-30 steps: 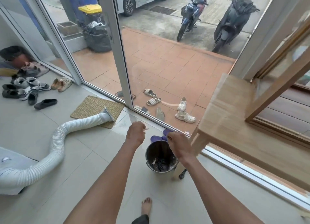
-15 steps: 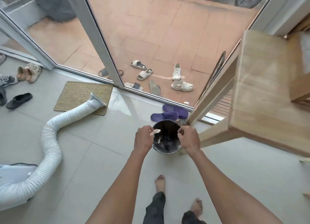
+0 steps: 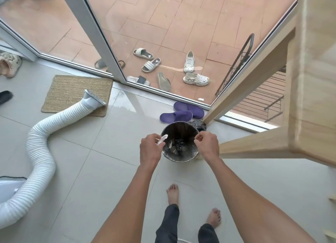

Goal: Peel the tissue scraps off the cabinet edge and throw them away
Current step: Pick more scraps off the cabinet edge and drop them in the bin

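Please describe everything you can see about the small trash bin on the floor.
The trash bin is small, round and dark, standing upright and open on the pale floor tiles, beside a wooden leg and just behind two purple slippers. A dark, shiny plastic liner folds over its rim. Inside lie dark contents and some white scraps. The left hand holds a white tissue scrap over its left rim; the right hand is over its right rim.
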The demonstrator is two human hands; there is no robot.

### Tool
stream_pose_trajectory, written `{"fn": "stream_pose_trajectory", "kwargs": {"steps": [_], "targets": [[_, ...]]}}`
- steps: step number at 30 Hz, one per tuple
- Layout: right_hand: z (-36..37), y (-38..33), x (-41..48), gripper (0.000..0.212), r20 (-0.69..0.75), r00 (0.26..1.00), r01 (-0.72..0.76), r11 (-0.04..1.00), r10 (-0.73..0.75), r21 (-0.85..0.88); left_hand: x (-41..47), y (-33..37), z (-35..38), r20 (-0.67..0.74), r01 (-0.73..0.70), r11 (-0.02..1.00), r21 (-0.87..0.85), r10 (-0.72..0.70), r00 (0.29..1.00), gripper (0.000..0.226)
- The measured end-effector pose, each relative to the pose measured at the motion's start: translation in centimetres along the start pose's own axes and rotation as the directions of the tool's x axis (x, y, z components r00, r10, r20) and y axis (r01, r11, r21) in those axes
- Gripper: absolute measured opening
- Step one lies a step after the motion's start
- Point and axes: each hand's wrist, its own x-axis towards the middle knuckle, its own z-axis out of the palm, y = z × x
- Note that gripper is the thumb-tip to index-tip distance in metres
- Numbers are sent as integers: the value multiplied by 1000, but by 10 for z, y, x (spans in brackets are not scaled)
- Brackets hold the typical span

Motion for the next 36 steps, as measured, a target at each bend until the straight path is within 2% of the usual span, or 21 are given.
{"fn": "stream_pose_trajectory", "kwargs": {"steps": [7,12,25,32,36], "targets": [[11,3,17,22,-24,999,-37,999,38,19,15,-10,2,7,1,1000,7,-1,1000,15],[17,9,18,17,-32,999,-31,999,32,25,26,-12,4,-13,0,1000,2,0,1000,11],[6,38,19,16,-21,1000,-6,1000,5,-18,54,-14,63,26,132,987,-90,-130,991,17],[13,46,32,19,-3,998,-62,998,62,-20,79,-6,101,96,128,987,-97,-118,988,9],[13,48,28,22,19,998,-63,998,62,7,76,-16,109,229,138,980,-146,-102,968,17]]}}
